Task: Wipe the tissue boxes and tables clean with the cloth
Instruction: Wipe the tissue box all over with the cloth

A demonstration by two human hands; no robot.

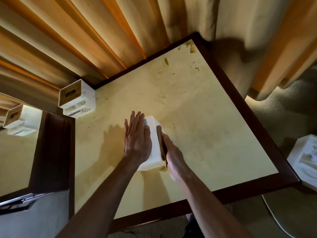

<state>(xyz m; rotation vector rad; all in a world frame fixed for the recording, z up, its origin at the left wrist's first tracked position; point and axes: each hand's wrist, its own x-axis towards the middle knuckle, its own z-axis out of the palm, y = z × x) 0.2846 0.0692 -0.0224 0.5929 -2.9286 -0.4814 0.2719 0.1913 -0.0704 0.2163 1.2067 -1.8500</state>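
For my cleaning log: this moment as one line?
left hand flat on tissue box | right hand presses cloth on its side | table stained

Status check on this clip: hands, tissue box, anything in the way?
Left hand flat on tissue box, steadying. Right hand pressing cloth against box side. Stains remain on table. Nothing blocking.

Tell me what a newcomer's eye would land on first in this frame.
First, the two hands at the centre of the yellow table: the left hand lies flat on a white tissue box, while the right hand presses a brown cloth against its side. Next, brown stains at the table's far corner, and a second tissue box by the curtain at the left edge.
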